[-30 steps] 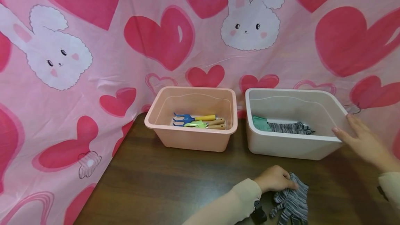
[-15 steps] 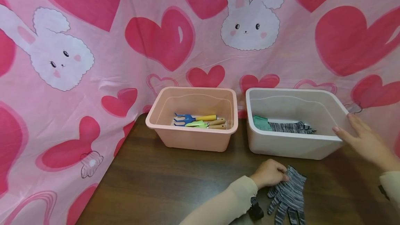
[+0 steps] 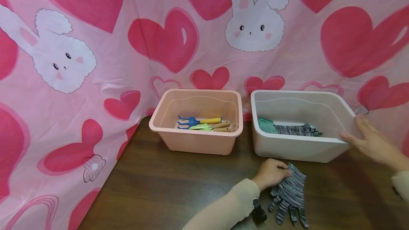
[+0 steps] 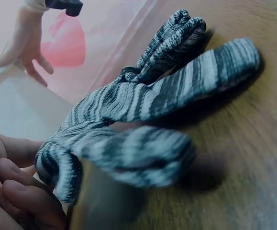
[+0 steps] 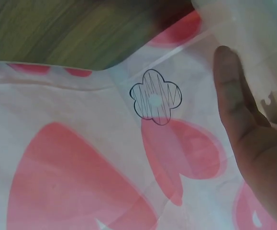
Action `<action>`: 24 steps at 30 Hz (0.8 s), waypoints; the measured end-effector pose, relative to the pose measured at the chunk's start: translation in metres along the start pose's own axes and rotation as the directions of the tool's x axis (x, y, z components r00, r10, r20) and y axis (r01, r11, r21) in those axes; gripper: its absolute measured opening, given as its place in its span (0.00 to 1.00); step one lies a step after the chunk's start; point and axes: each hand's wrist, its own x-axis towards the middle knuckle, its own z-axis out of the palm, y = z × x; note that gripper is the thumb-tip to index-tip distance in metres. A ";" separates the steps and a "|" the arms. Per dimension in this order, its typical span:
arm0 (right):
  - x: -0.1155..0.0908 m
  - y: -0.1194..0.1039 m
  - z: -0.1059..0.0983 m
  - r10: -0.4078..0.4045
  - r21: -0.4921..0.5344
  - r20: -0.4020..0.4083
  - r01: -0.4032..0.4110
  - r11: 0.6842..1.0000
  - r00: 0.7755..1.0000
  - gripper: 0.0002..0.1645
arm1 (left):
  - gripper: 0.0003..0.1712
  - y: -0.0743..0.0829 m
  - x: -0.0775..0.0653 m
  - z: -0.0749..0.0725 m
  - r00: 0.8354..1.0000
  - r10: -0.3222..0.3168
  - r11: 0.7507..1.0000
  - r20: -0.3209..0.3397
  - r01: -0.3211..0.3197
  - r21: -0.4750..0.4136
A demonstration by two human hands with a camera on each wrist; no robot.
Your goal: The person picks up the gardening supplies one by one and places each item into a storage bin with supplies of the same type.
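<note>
My left hand (image 3: pixel 271 174) pinches the cuff of a grey-and-black knit glove (image 3: pixel 291 193) just in front of the white bin (image 3: pixel 294 150). The glove's fingers point toward me; up close in the left wrist view, the glove (image 4: pixel 124 103) spreads low over the wood, a shadow beneath it. At the bin's right end, my right hand (image 3: pixel 375 143) rests on the rim with its fingers extended. One straight finger (image 5: pixel 234 93) shows along the bin's wall in the right wrist view. Inside the bin lies another striped glove (image 3: pixel 297 130) with a green cloth piece (image 3: pixel 267 125) at its left.
Left of the white bin stands a peach bin (image 3: pixel 198 143) holding a blue hand rake (image 3: pixel 190 121) with a yellow handle, and green tools (image 3: pixel 202 127) with wooden handles. Both sit on a brown wooden table (image 3: pixel 153 191) against a pink heart-and-rabbit cloth (image 3: pixel 108 63).
My left hand has moved the glove forward and slightly left, toward the white bin. More of the glove's fingers now show. The right hand has stayed at the bin's rim.
</note>
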 end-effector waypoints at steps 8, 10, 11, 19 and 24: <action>0.002 0.003 -0.002 -0.071 0.019 0.013 0.071 0.997 0.997 0.62 | 0.05 -0.004 0.003 -0.005 1.000 -0.002 0.999 -0.030 0.001 -0.033; 0.002 0.003 -0.002 -0.077 0.014 0.018 0.077 0.997 0.997 0.62 | 0.07 -0.007 0.005 -0.006 0.999 0.010 0.999 -0.032 -0.011 -0.043; 0.002 0.003 -0.002 -0.072 0.010 0.023 0.072 0.997 0.997 0.63 | 0.07 -0.008 0.005 -0.006 0.999 0.019 0.999 -0.036 -0.020 -0.043; 0.003 0.003 -0.002 -0.066 0.002 0.020 0.066 0.998 0.998 0.63 | 0.07 -0.010 0.007 -0.008 0.995 0.098 0.993 -0.032 -0.100 -0.063; 0.002 0.002 -0.003 -0.063 0.001 0.017 0.063 0.998 0.998 0.63 | 0.06 -0.007 0.006 -0.010 0.983 0.185 0.982 -0.001 -0.185 -0.034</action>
